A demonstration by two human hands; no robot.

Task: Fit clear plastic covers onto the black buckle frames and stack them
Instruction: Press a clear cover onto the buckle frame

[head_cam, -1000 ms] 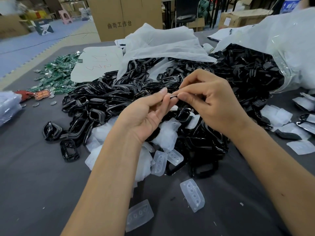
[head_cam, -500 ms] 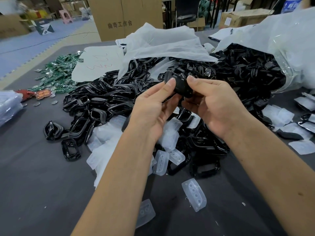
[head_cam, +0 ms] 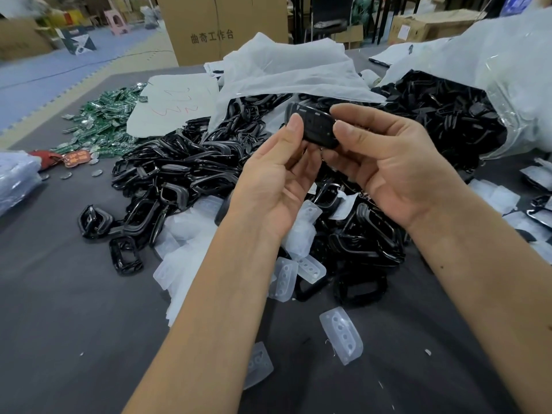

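— What's in front of me?
— The pile of buckle frames [head_cam: 191,171] mid-worktop [head_cam: 59,309], loose covers [head_cam: 341,336] nearer you.
— And beyond?
— I see circuit boards [head_cam: 101,124] far left, an open bag [head_cam: 493,94] spilling frames at right, a carton [head_cam: 221,28] behind.

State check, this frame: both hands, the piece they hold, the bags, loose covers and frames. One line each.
left hand: palm up, thumb pressing the held black piece
right hand: thumb and fingers pinching the same piece
black piece: lifted above the pile, held between both hands
black frames: loose, heaped on the table
right bag: on its side, open, frames spilling out
clear covers: loose, lying unfitted on the table
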